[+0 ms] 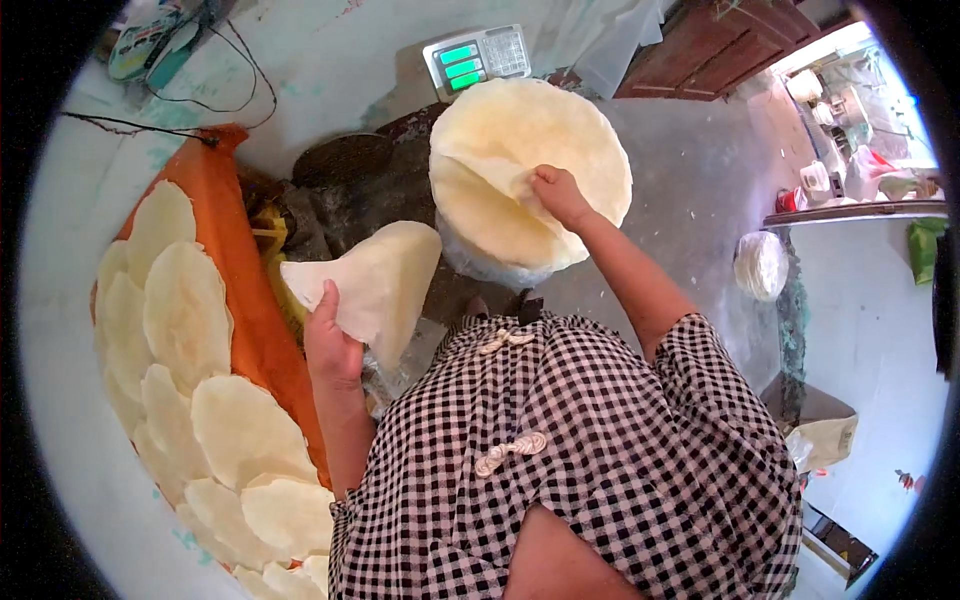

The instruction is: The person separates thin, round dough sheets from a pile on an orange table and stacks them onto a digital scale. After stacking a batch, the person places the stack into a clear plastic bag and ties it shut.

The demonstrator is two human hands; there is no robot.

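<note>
A tall stack of thin, round, pale-yellow flatbread sheets [540,112] stands before me on the scale. My right hand [559,196] pinches the edge of the top sheet [484,169], which is folded back and lifted from the one below. To the left, my left hand [332,341] holds a loose sheet [375,277] that droops in a curved fold, its thumb on the near face. The palm side and fingers behind that sheet are hidden.
A digital scale display [476,61] glows green behind the stack. Many similar sheets [187,315] overlap on an orange cloth [262,330] along the left. A dark round pan-like object [341,157] lies behind. A plastic-wrapped bundle [761,266] sits at right, near a brown door [720,49].
</note>
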